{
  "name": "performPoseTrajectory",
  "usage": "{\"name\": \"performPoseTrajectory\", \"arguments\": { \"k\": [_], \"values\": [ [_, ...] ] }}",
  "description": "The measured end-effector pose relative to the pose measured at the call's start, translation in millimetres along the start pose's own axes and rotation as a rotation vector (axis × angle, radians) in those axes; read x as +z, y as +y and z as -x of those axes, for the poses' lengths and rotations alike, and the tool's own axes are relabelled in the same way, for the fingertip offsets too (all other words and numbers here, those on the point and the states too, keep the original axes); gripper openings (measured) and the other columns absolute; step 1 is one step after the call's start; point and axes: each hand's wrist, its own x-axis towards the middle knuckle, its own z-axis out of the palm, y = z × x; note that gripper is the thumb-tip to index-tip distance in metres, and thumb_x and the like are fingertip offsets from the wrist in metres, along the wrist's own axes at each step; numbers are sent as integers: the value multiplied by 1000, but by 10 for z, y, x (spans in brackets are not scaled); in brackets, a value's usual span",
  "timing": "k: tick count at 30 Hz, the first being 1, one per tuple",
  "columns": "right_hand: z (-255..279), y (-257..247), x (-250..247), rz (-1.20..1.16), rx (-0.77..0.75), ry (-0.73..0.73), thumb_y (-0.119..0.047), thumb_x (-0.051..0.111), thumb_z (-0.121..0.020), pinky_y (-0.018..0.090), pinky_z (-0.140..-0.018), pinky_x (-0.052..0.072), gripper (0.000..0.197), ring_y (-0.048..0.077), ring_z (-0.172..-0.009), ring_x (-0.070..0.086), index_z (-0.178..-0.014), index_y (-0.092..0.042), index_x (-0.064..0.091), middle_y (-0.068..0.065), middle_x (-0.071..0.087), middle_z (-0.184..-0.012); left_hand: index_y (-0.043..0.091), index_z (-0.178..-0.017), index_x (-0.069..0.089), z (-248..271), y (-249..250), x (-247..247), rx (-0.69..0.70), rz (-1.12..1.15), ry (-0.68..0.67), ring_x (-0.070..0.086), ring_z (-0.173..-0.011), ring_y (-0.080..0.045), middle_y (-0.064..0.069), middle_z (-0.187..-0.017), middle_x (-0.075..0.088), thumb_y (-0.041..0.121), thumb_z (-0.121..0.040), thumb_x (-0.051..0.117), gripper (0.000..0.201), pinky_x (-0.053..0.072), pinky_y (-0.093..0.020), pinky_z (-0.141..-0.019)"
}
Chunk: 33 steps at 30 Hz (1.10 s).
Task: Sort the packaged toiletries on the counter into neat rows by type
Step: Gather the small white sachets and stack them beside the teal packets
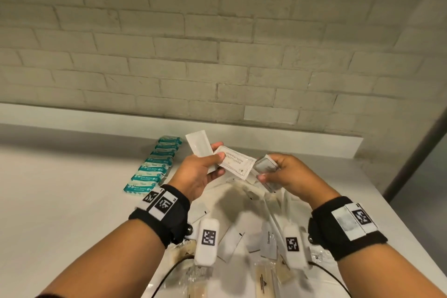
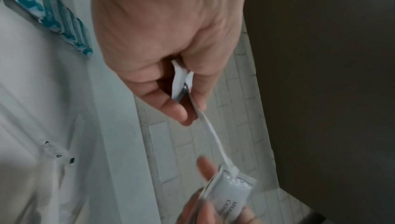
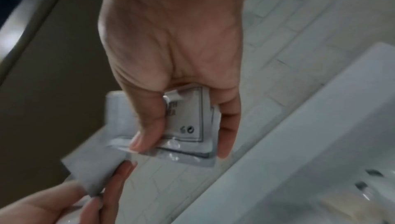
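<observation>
left hand (image 1: 200, 172) pinches a flat white sachet (image 1: 238, 162) printed "shampoo with conditioner"; right hand (image 1: 287, 174) grips a stack of clear-wrapped white sachets (image 1: 266, 167), print unreadable

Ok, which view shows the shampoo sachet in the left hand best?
Head: the sachet faces the camera, label readable, pinched by the left hand. Left wrist shows it edge-on; right wrist only its blank, blurred back.

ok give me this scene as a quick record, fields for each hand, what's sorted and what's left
left hand: grips a shampoo sachet and a plain white sachet
right hand: grips a small stack of sachets
sorted: one row of teal packets on the counter, left of the hands
left to sort: loose pile of white sachets below the hands
backdrop: brick wall
</observation>
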Motion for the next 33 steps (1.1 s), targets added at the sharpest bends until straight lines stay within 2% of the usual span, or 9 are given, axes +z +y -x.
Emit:
{"name": "performPoseTrajectory", "arguments": {
  "k": [7, 11, 13, 16, 19, 24, 26, 30, 33],
  "values": [
    [105, 61, -18, -219, 58, 181, -16, 60, -93, 31, -64, 59, 19, 23, -81, 68, -111, -13, 59, 11, 69, -94, 13, -103, 65, -45, -29, -69, 59, -70, 43, 71, -77, -15, -8, -90, 72, 0, -89, 60, 21, 56, -23, -62],
    [60, -154, 92, -55, -13, 96, -24, 59, -94, 33, -78, 55, 20, 20, -93, 67, -114, -21, 57, 1, 71, -100, 11, -101, 66, 11, -12, 6, 49, -229, -62, 69, -81, -19, -11, -95, 71, -1, -87, 62, 19, 55, -24, -62],
    [5, -234, 247, -11, -25, 18, -20, 62, -92, 31, -72, 56, 30, 18, -92, 68, -120, -20, 51, 2, 70, -105, 10, -104, 67, 57, -26, 77, 70, -324, -152, 68, -76, -15, -9, -91, 72, 2, -87, 63, 18, 53, -22, -61],
    [-74, -236, 410, -25, -11, 63, -8, 64, -89, 22, -64, 52, 38, 12, -85, 65, -120, -20, 46, 1, 67, -104, 15, -113, 66, 71, -34, 115, 96, -378, -125, 61, -71, -13, -13, -97, 71, 31, -97, 51, 27, 47, -23, -55],
    [-95, -150, 364, -183, 42, 95, 3, 64, -86, 21, -57, 52, 27, 10, -69, 67, -104, -17, 58, 3, 69, -90, 17, -113, 62, 26, -22, -27, 10, -294, -32, 41, -55, -11, -4, -77, 64, 64, -93, 30, 60, 29, -22, -47],
    [-114, 14, 212, -338, 114, 289, -2, 63, -88, 49, -67, 58, 28, 31, -85, 67, -108, -17, 51, 15, 65, -106, 16, -107, 60, 10, -114, -188, -11, -424, -58, 42, -65, -7, -3, -92, 57, 22, -94, 58, 14, 30, -19, -53],
    [-116, 53, 183, -373, 114, 337, -7, 61, -91, 48, -65, 59, 26, 33, -90, 68, -107, -21, 46, 13, 64, -111, 14, -110, 60, 26, -164, -173, 5, -399, -64, 54, -65, -6, 0, -92, 64, 13, -93, 60, 17, 40, -17, -51],
    [-95, 104, 153, -287, 114, 322, -16, 59, -94, 26, -39, 46, 24, 38, -82, 68, -111, -22, 44, 11, 63, -107, 17, -105, 54, 81, -208, -156, 24, -394, -79, 68, -69, -18, -1, -93, 70, 10, -92, 61, 16, 53, -26, -52],
    [-80, 128, 93, -183, 61, 296, -17, 63, -91, 27, -45, 43, 22, 30, -76, 67, -109, -25, 53, 12, 67, -103, 22, -108, 56, 88, -248, -188, 52, -534, -88, 67, -64, -18, -10, -102, 68, 7, -88, 66, 27, 54, -29, -54]
  ]
}}
